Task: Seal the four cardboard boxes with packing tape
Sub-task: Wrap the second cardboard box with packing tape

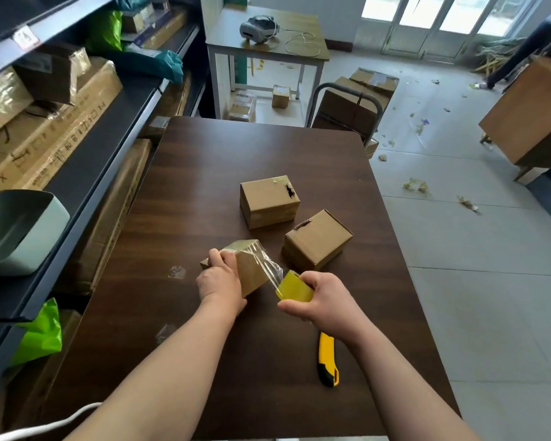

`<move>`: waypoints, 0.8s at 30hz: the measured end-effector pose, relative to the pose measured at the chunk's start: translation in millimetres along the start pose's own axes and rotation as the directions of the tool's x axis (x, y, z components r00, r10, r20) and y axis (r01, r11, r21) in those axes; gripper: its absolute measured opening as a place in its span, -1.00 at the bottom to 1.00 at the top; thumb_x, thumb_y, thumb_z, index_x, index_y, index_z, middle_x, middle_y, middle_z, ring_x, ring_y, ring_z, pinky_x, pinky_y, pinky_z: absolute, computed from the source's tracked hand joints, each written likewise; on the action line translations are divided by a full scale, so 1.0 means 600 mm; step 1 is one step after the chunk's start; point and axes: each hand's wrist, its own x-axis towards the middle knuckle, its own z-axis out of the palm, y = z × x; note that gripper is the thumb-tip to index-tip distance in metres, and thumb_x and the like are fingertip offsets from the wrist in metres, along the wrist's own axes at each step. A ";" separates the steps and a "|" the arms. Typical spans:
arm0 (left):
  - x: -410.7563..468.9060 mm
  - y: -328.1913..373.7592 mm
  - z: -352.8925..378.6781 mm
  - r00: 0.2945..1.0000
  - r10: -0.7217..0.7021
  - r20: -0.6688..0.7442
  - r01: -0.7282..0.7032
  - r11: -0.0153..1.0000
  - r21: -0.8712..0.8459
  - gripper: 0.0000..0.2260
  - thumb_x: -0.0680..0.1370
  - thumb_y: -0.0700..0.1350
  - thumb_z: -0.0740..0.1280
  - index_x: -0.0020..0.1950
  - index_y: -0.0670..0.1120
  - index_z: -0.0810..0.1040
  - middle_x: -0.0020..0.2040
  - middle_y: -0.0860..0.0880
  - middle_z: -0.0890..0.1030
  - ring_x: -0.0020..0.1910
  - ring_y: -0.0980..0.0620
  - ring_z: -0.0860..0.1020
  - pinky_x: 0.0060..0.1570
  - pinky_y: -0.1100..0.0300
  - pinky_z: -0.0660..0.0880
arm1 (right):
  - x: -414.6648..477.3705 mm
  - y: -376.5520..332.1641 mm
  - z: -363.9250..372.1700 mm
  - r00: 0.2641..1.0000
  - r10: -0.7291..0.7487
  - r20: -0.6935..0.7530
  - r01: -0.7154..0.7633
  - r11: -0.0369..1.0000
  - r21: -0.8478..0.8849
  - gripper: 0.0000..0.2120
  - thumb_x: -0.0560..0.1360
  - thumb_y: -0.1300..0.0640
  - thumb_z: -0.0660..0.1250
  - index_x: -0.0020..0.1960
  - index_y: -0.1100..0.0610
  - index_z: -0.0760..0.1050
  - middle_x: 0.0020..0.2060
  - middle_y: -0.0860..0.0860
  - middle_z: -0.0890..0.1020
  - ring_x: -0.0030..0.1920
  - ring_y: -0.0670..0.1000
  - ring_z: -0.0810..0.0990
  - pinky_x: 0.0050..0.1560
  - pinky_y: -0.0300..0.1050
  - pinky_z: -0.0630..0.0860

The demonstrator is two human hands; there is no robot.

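Cardboard box (252, 268), glossy stretched tape (269, 265), yellow roll (295, 289)

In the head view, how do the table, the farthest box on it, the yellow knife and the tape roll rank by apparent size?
1. table
2. farthest box
3. knife and tape roll: they look alike and both are partly hidden, so I do not rank them.

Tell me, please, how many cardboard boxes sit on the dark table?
3: a taped box gripped by the left hand, a far box near the centre of the table, and a near box right of the taped one. A fourth may be hidden.
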 end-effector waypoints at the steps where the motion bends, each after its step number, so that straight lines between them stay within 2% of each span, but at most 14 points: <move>1: 0.001 -0.001 -0.003 1.000 -0.001 0.002 0.001 1.000 -0.002 -0.08 0.35 0.25 0.46 0.42 -0.17 0.01 0.24 -0.16 0.17 0.01 -0.04 0.55 -0.25 0.17 0.38 | 0.002 0.008 0.007 0.999 0.035 0.009 -0.036 0.994 0.104 -0.53 0.24 -0.26 0.51 -0.02 0.02 0.57 -0.18 0.00 0.64 -0.15 0.04 0.64 -0.09 0.12 0.62; 3: 0.005 -0.005 -0.008 1.000 0.007 -0.003 -0.007 1.000 -0.004 -0.08 0.34 0.24 0.47 0.41 -0.16 0.02 0.24 -0.16 0.18 0.04 -0.07 0.52 -0.23 0.15 0.40 | 0.008 0.023 0.022 0.993 0.113 0.035 -0.118 0.966 0.229 -0.59 0.28 -0.16 0.56 -0.02 0.06 0.57 -0.18 0.06 0.69 -0.17 0.05 0.69 -0.08 0.13 0.64; 5: 0.005 -0.011 -0.003 0.999 0.032 -0.031 -0.032 0.999 0.005 -0.07 0.35 0.23 0.47 0.44 -0.16 -0.01 0.27 -0.17 0.17 0.08 -0.09 0.46 -0.17 0.14 0.44 | 0.013 0.041 0.042 0.986 0.155 0.055 -0.164 0.950 0.266 -0.56 0.30 -0.08 0.58 0.06 0.08 0.53 -0.12 0.05 0.68 -0.16 0.02 0.70 -0.06 0.07 0.64; 7: 0.000 -0.016 0.008 0.995 0.082 -0.062 -0.080 0.996 0.026 -0.02 0.38 0.27 0.43 0.49 -0.16 -0.10 0.34 -0.20 0.12 0.13 -0.12 0.41 -0.09 0.11 0.46 | 0.016 0.061 0.069 0.980 0.193 0.055 -0.200 0.951 0.235 -0.47 0.30 -0.14 0.56 0.16 0.02 0.47 0.03 -0.05 0.62 -0.01 -0.02 0.64 0.05 -0.03 0.60; 9: -0.006 -0.017 0.023 0.986 0.151 -0.068 -0.149 0.988 0.046 0.00 0.42 0.31 0.34 0.51 -0.15 -0.22 0.40 -0.22 0.03 0.17 -0.15 0.38 -0.02 0.09 0.44 | 0.019 0.081 0.095 0.970 0.232 0.065 -0.241 0.951 0.195 -0.51 0.39 -0.15 0.48 0.22 0.01 0.46 0.11 -0.08 0.57 0.11 -0.06 0.55 0.14 -0.13 0.51; 11: -0.011 -0.017 0.044 0.975 0.209 -0.069 -0.206 0.977 0.052 -0.09 0.50 0.18 0.31 0.53 -0.12 -0.26 0.44 -0.22 -0.01 0.19 -0.16 0.38 0.01 0.09 0.44 | 0.021 0.101 0.119 0.961 0.264 0.089 -0.275 0.948 0.161 -0.65 0.49 -0.03 0.42 0.22 0.06 0.49 0.10 -0.05 0.57 0.10 -0.07 0.52 0.17 -0.15 0.48; 12: -0.011 -0.019 0.056 0.973 0.216 -0.083 -0.214 0.976 0.037 -0.17 0.54 0.09 0.29 0.54 -0.13 -0.21 0.45 -0.21 0.03 0.19 -0.15 0.39 0.02 0.09 0.45 | 0.022 0.109 0.129 0.955 0.281 0.098 -0.293 0.945 0.142 -0.70 0.51 0.03 0.41 0.20 0.07 0.50 0.08 -0.05 0.57 0.07 -0.08 0.52 0.16 -0.16 0.48; 15: -0.016 -0.026 0.084 0.981 0.171 -0.086 -0.178 0.981 -0.077 -0.41 0.62 -0.04 0.18 0.55 -0.14 -0.05 0.38 -0.17 0.19 0.15 -0.11 0.45 0.03 0.08 0.48 | 0.020 0.124 0.153 0.938 0.322 0.129 -0.337 0.934 0.117 -0.70 0.50 0.12 0.41 0.22 0.07 0.48 0.09 -0.06 0.57 0.03 -0.08 0.52 0.14 -0.19 0.48; 18: -0.026 -0.028 0.097 0.993 0.095 -0.064 -0.109 0.956 -0.272 -0.41 0.62 0.03 0.19 0.53 -0.11 -0.03 0.31 -0.15 0.29 0.14 -0.11 0.49 0.05 0.05 0.48 | 0.021 0.128 0.165 0.931 0.330 0.155 -0.351 0.926 0.138 -0.64 0.50 0.16 0.40 0.28 0.08 0.45 0.13 -0.05 0.56 0.04 -0.08 0.52 0.13 -0.23 0.46; 19: -0.032 -0.025 0.097 0.995 0.033 -0.092 -0.066 0.924 -0.377 -0.44 0.60 0.04 0.23 0.49 -0.11 0.06 0.26 -0.13 0.32 0.11 -0.11 0.50 0.03 0.04 0.49 | 0.024 0.128 0.167 0.930 0.332 0.160 -0.353 0.926 0.130 -0.63 0.50 0.16 0.40 0.29 0.10 0.45 0.11 -0.05 0.56 0.04 -0.08 0.52 0.10 -0.25 0.45; 21: -0.042 -0.015 0.098 0.990 -0.087 -0.111 0.000 0.785 -0.619 -0.65 0.56 0.03 0.31 0.23 -0.09 0.29 0.10 -0.07 0.44 0.01 -0.10 0.54 -0.09 0.05 0.48 | 0.030 0.129 0.168 0.923 0.346 0.169 -0.365 0.925 0.102 -0.61 0.49 0.15 0.40 0.29 0.12 0.45 0.07 -0.03 0.55 0.02 -0.06 0.52 0.05 -0.25 0.44; 22: -0.047 -0.007 0.098 0.992 -0.113 -0.058 0.038 0.701 -0.713 -0.76 0.54 0.02 0.32 0.08 -0.08 0.37 0.00 -0.03 0.50 -0.06 -0.08 0.55 -0.15 0.08 0.47 | 0.033 0.129 0.168 0.918 0.355 0.175 -0.373 0.924 0.087 -0.60 0.49 0.15 0.40 0.30 0.13 0.45 0.09 -0.01 0.56 0.04 -0.04 0.53 0.06 -0.23 0.45; 24: -0.052 0.010 0.101 0.993 -0.070 0.092 0.116 0.552 -0.826 -0.82 0.52 0.02 0.34 -0.14 -0.08 0.48 -0.19 0.01 0.59 -0.16 -0.03 0.57 -0.15 0.11 0.50 | 0.039 0.127 0.164 0.910 0.367 0.193 -0.385 0.921 0.063 -0.58 0.49 0.15 0.39 0.32 0.12 0.44 0.18 0.02 0.56 0.13 -0.02 0.54 0.10 -0.22 0.45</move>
